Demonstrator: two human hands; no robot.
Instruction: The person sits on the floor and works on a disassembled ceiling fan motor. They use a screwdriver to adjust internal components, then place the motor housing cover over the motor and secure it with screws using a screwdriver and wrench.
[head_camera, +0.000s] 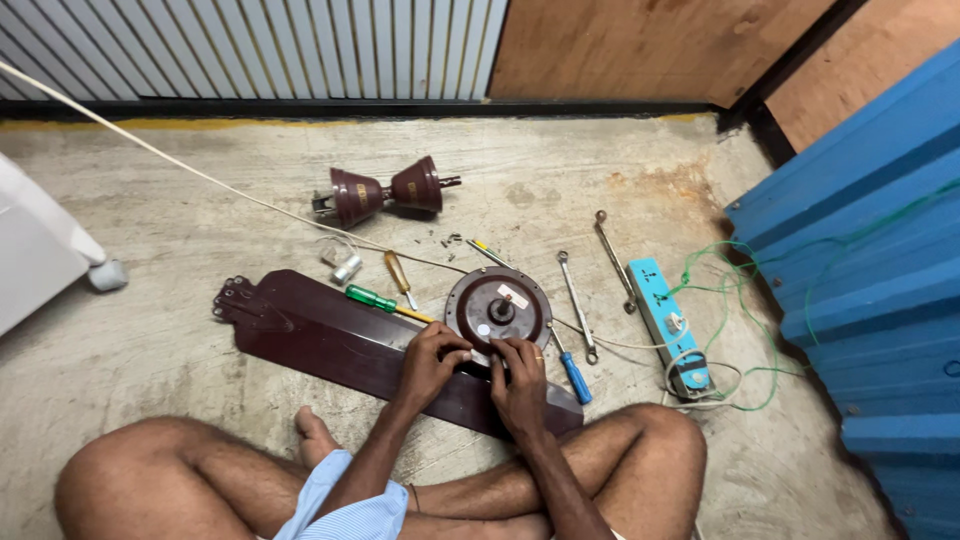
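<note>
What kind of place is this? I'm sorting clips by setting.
Probably an informal repair spot on a bare concrete floor: a dismantled ceiling-fan motor under both hands, spanners and screwdrivers scattered about, corrugated sheeting alongside.

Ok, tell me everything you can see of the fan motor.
The fan motor is a round, dark maroon disc lying flat on the concrete floor, hub up. A grey metal hub sits at its centre, with pale stickers on the face. It looks like painted metal. Its near edge rests over the maroon blade. The left hand and right hand both grip that near edge.
</note>
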